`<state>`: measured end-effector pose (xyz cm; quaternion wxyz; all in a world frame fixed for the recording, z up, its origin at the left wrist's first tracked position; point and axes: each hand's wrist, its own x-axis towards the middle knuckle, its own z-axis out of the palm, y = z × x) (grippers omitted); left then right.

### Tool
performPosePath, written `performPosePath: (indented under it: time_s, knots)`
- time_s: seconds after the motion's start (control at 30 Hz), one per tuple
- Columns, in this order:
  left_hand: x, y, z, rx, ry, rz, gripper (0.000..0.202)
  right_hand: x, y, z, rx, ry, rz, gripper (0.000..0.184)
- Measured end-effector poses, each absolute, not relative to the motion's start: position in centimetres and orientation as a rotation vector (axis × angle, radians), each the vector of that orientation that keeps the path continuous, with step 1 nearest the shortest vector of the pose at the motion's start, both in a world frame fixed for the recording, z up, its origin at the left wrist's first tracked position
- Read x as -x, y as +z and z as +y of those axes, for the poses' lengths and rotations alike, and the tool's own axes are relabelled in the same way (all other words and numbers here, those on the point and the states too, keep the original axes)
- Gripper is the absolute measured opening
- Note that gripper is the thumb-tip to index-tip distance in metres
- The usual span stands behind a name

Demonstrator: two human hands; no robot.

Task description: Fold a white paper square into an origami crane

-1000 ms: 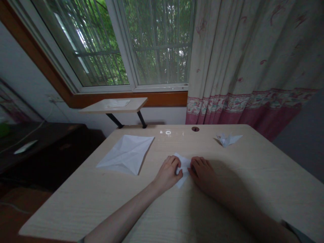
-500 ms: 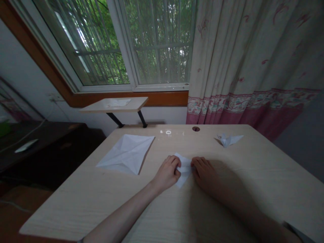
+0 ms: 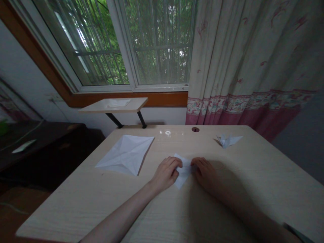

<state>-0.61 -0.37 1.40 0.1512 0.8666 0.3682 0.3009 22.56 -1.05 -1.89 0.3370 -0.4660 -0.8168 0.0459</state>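
Note:
A small folded white paper lies on the light wooden table between my two hands. My left hand rests on its left edge with the fingers curled and the fingertips pressing on the paper. My right hand presses on its right edge, fingers bent down on the sheet. Both forearms reach in from the bottom of the view.
A larger creased white sheet lies flat at the table's left. A finished paper crane sits at the back right, near a cable hole. A small raised shelf stands behind, under the window; a curtain hangs right.
Both hands stay on the small paper; the fingers shift slightly along its edges. The camera has tipped a little.

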Motion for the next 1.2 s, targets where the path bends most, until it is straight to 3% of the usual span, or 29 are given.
performPosePath:
  time_s: [0.2, 0.47, 0.87, 1.2]
  knots:
    - [0.7, 1.4, -0.4, -2.601, 0.853, 0.957, 0.022, -23.0, -2.1, -0.7, 1.041, 0.24, -2.027, 0.038]
    - [0.9, 1.2, -0.2, -2.647, 0.754, 1.023, 0.015, -23.0, -3.5, -0.2, 1.019, 0.009, -2.336, 0.054]
    - [1.0, 1.2, 0.1, -2.68, 0.753, 1.095, 0.019, -22.5, -1.4, -1.2, 1.129, -0.112, -2.333, 0.03]
    - [0.9, 1.6, -0.1, -2.662, 0.707, 1.154, 0.017, -22.7, 0.8, -1.5, 1.039, 0.16, -2.381, 0.026]
